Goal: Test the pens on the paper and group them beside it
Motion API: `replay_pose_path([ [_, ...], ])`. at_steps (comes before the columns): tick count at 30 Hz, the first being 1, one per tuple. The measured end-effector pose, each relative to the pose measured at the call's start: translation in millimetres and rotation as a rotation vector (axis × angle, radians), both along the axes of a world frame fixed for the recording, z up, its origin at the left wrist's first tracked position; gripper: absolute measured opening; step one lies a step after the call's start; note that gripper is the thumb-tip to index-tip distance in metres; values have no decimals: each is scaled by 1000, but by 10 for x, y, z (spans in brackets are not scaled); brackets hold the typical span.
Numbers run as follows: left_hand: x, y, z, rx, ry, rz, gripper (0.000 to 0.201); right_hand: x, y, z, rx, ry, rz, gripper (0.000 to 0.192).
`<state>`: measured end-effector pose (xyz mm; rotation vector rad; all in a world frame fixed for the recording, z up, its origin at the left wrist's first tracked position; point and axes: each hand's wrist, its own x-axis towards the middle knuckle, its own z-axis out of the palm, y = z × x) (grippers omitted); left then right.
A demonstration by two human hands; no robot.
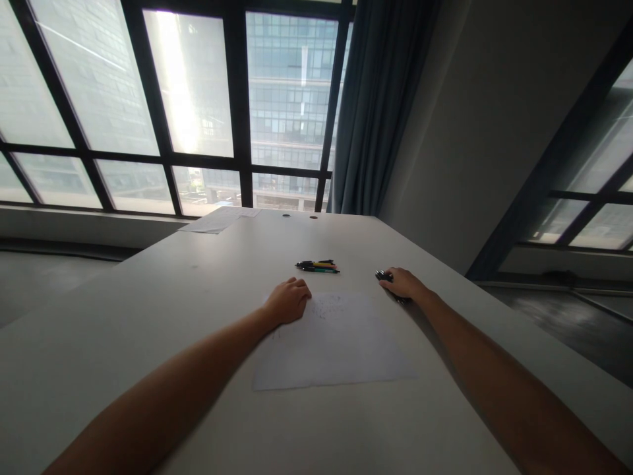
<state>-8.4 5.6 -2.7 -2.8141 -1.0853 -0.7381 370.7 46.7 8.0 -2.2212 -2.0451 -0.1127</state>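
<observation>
A white sheet of paper (336, 343) with faint pen marks near its top lies on the white table (173, 310). My left hand (289, 300) rests in a loose fist on the sheet's upper left corner and holds nothing I can see. To the right of the sheet, my right hand (403, 282) lies over a bunch of dark pens (383, 276); its fingers curl on them. A small cluster of coloured pens (319, 266) lies beyond the sheet, apart from both hands.
More sheets of paper (217, 221) lie at the table's far left end. Two dark cable holes (287, 215) sit near the far edge. Large windows and a blue curtain (380, 105) stand behind. The table's right edge runs close to my right arm.
</observation>
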Motion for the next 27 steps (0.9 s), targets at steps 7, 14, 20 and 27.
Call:
replay_pose_path([
  [7,9,22,-22,-5,-18,-1,24,-307,-37,104,152,9,-93,52],
  [14,2,30,-19,-8,-11,-1,25,-1072,238,81,151,95,304,30],
  [20,-1,28,-4,0,-5,-2,25,-1392,266,21,144,153,250,22],
  [27,2,37,-23,-9,-14,-1,25,-1312,155,58,50,127,239,15],
])
